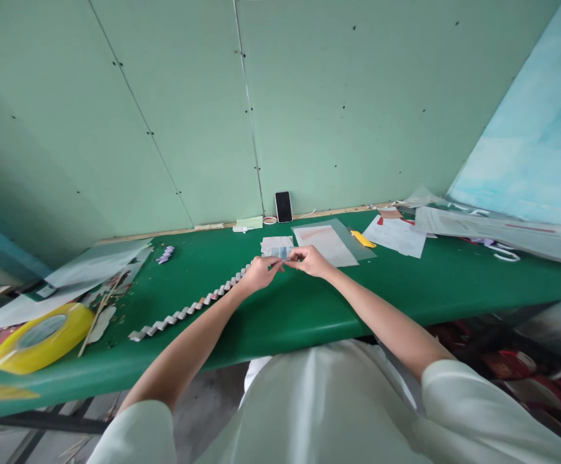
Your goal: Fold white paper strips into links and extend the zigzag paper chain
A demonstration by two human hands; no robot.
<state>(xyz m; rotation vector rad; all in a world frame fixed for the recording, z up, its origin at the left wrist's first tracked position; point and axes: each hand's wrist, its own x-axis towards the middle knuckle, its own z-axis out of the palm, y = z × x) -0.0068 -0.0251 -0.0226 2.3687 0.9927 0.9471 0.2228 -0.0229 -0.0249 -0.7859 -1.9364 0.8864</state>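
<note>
A chain of folded paper (pixel 184 314) zigzags across the green tabletop and runs up to my left hand (pixel 261 272). The fingers of that hand are closed around the far end of the chain. Fingertip to fingertip with it, my right hand (pixel 309 261) is closed in a pinch on a small piece of paper, mostly hidden by the fingers. Just behind both hands lie small paper pieces (pixel 271 243), pale and bluish. Beyond them a phone (pixel 283 207) leans upright against the wall.
White sheets (pixel 326 241) and a yellow cutter (pixel 362 239) lie to the right, with more papers (pixel 396 236) beyond. At left are a large yellow tape roll (pixel 75 322), a thin stick (pixel 97 316), a small purple folded piece (pixel 166 254) and plastic sheets (pixel 91 264). The green table (pixel 304 322) ends near my body.
</note>
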